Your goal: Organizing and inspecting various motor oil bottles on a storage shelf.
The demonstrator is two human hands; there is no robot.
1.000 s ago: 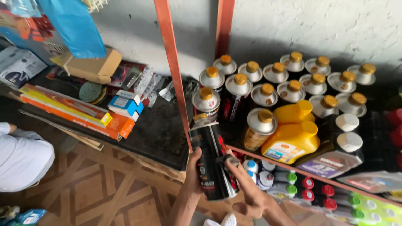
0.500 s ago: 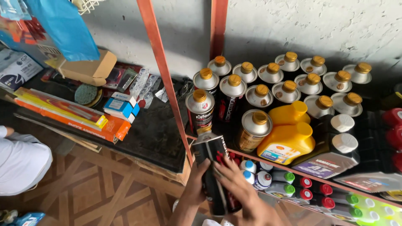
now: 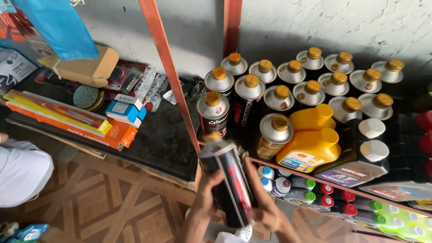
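I hold a black can with a red stripe and a gold cap in both hands, tilted with its cap toward the shelf. My left hand grips its left side and my right hand wraps its right side. Just beyond the cap stands a row of similar silver-topped cans with gold caps on a dark shelf. Two yellow jugs stand to the right of the held can.
An orange metal upright rises just left of the cans. Left of it lie an orange-yellow long box, small blue-white boxes and a cardboard box. Small bottles with coloured caps fill a lower shelf. A person in white is at the left.
The can has tipped over in my hands, its cap now pointing up toward the shelf, and both hands have shifted lower along it. The view has moved slightly right.
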